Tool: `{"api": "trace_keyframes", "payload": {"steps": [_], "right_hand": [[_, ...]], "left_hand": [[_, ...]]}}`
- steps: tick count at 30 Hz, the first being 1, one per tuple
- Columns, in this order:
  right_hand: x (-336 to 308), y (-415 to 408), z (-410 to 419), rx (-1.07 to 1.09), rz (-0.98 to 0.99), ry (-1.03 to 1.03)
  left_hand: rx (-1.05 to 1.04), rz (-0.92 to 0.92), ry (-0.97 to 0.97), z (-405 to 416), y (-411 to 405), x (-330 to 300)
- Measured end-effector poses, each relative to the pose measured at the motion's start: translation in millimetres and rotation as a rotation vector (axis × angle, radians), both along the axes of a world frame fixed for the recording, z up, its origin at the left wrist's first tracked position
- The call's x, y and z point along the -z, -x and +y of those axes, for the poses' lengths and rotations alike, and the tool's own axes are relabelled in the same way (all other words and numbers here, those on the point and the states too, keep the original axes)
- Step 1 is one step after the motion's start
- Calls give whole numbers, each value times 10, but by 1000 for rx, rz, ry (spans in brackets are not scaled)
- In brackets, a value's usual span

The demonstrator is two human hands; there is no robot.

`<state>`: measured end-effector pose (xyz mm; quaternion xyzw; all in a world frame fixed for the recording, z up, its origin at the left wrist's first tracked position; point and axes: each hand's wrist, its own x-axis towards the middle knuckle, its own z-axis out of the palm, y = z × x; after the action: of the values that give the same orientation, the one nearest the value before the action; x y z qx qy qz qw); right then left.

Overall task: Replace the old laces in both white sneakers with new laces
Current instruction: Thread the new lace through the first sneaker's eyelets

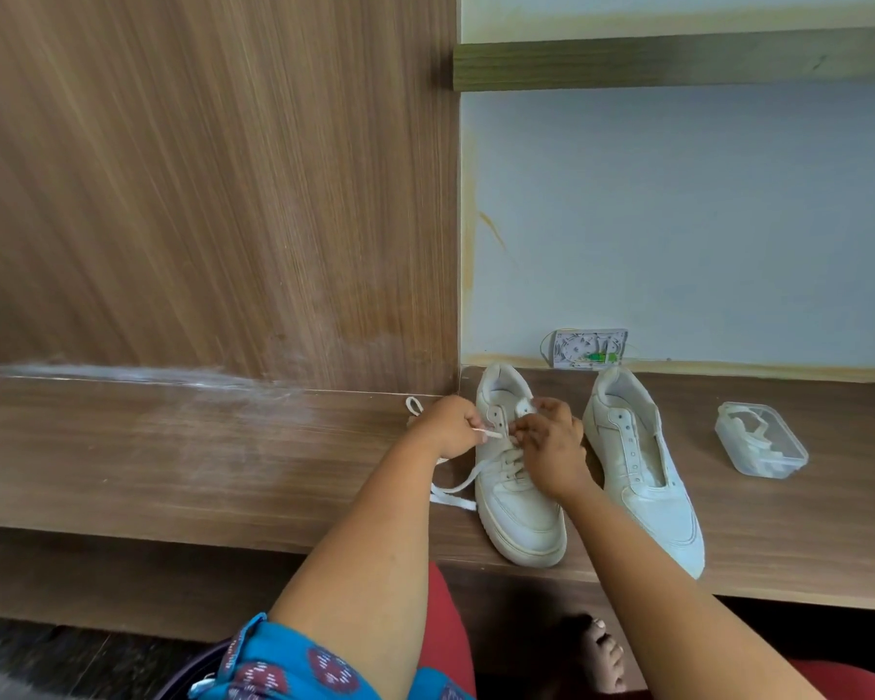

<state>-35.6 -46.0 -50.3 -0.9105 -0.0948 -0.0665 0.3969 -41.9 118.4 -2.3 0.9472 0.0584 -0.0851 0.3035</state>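
We see the left hand pinching a lace tip beside the left sneaker | right hand, fingers curled, gripping lace at its eyelets | right sneaker laceless, both on desk | plastic box further right

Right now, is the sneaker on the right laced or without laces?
Without laces. The right sneaker shows bare eyelets and an open tongue; no lace crosses it.
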Motion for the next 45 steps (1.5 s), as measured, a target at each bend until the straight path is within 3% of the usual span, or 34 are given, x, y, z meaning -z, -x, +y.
{"api": "trace_keyframes", "payload": {"steps": [2, 4, 6, 8, 11, 13, 16, 19, 21, 26, 29, 31, 34, 36, 39, 43, 45], "right_hand": [[-2, 14, -44, 41, -78, -181], [-27, 77, -65, 46, -207, -167], [-62, 155, -50, -58, -318, 9], [-75, 229, 15, -169, -322, 311], [-98, 294, 145, -151, -329, 600], [-127, 281, 190, -133, -316, 682], [-191, 238, 189, -109, -199, 466], [-221, 221, 112, -85, -63, 13], [-198, 199, 37, -74, -22, -133], [-236, 214, -66, -32, -21, -175], [-420, 271, -28, -133, -143, -88], [-488, 240, -42, -101, -206, -86], [-568, 257, -144, -3, -59, -154], [-564, 272, -209, -31, 54, -208], [-682, 317, -179, -206, 118, -328], [-935, 353, -78, -261, 118, -477], [-1037, 367, -59, -239, 155, -583]], "left_hand": [[-152, 43, -215, 32, 24, -57], [-274, 132, -246, 102, 32, -80], [-371, 221, 22, 157, 33, -88], [-448, 240, 232, 184, 63, -103], [-491, 79, 26, 179, 126, -137], [-288, -15, 186, 103, 118, -135], [22, 15, 312, -63, 245, -190], [138, 77, 247, -144, 276, -196], [156, 73, 295, -175, 283, -213], [89, -180, 592, -258, 322, -353], [155, -259, 453, -311, 316, -351], [118, -334, 490, -321, 346, -398], [-25, -451, 794, -266, 424, -524], [-58, -494, 855, -210, 451, -532], [-71, -518, 647, -177, 401, -440], [-300, -514, 80, -144, 346, -325], [-293, -576, 111, -161, 383, -346]]}}
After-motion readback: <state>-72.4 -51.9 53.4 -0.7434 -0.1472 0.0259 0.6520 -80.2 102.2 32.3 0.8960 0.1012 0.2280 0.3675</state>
